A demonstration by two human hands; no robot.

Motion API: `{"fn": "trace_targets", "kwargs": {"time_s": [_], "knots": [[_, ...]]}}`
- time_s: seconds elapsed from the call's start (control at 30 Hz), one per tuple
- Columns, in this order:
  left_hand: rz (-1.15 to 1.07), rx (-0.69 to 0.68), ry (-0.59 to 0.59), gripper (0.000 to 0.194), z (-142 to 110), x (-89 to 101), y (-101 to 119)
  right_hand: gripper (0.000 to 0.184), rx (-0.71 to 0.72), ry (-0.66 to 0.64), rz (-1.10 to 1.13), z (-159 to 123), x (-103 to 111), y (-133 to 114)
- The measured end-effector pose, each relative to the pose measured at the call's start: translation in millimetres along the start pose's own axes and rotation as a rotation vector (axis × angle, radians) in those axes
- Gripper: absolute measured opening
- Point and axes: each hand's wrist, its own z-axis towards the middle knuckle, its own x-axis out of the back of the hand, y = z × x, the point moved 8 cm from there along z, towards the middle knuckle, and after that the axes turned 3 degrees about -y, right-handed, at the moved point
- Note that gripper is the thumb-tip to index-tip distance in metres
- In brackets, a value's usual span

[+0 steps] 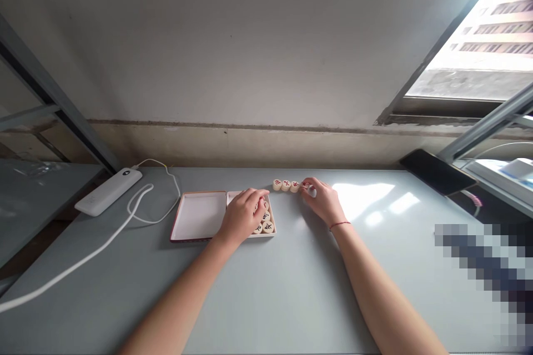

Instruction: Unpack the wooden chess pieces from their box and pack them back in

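My left hand (244, 213) is over the right half of an open flat box (272, 232), with its fingers curled together. A bit of red shows between thumb and fingertips, but what they hold is hidden. Round wooden Chinese chess pieces (268, 227) with black characters lie in the box, partly covered by that hand. Beyond the box stands a short row of pieces with red characters (286, 185). At the row's right end my right hand (322, 199) pinches a red-marked Chinese chess piece (305, 184) close to its neighbour.
The box's lid (200, 215) lies folded open to the left. A white power bank (109, 191) with a white cable (120, 227) is on the grey table (266, 299) at left. A black phone (437, 171) sits at the back right, near a metal frame. The wall runs behind the table.
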Motion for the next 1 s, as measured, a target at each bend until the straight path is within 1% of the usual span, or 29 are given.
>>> {"fn": "trace_targets", "kwargs": {"time_s": [0.23, 0.43, 0.5, 0.57, 0.63, 0.67, 0.7, 0.77, 0.8, 0.87, 0.93, 1.0], "knots": [[0.003, 0.017, -0.008, 0.024, 0.2, -0.8, -2.0, 0.018, -0.006, -0.011, -0.013, -0.8, 0.6, -2.1], [-0.014, 0.029, -0.015, 0.023, -0.9, -2.2, -2.7, 0.027, -0.006, -0.013, -0.064, -2.3, -0.5, -4.0], [-0.012, 0.024, -0.013, 0.023, -0.1, -1.2, -2.1, 0.03, -0.002, 0.014, -0.067, -2.3, 2.3, -5.5], [-0.008, 0.019, -0.003, 0.023, 2.5, 2.9, -2.6, 0.032, 0.019, 0.084, -0.072, -2.9, 10.5, -11.8], [-0.005, 0.039, 0.004, 0.023, 6.6, 10.0, -7.7, 0.03, 0.056, 0.165, -0.056, -5.1, 21.4, -24.7], [-0.001, 0.057, -0.001, 0.022, 8.6, 13.8, -12.2, 0.028, 0.081, 0.185, -0.026, -6.8, 25.4, -33.7], [0.006, 0.081, -0.011, 0.021, 10.3, 17.5, -18.2, 0.026, 0.108, 0.178, 0.02, -8.8, 27.3, -43.9], [0.047, 0.111, -0.054, 0.02, 11.6, 22.5, -31.3, 0.026, 0.161, 0.089, 0.143, -13.8, 23.2, -67.0], [0.083, 0.121, -0.076, 0.02, 10.9, 24.2, -38.2, 0.027, 0.176, 0.014, 0.203, -16.9, 17.3, -78.3], [0.179, 0.138, -0.109, 0.02, 7.2, 26.2, -51.4, 0.031, 0.205, -0.11, 0.243, -24.4, 4.4, -98.9], [0.278, 0.163, -0.13, 0.019, 1.5, 26.4, -62.4, 0.036, 0.216, -0.219, 0.252, -31.5, -10.0, -112.0], [0.345, 0.174, -0.155, 0.019, -4.0, 24.6, -68.1, 0.039, 0.219, -0.279, 0.247, -36.3, -20.6, -117.7]]}}
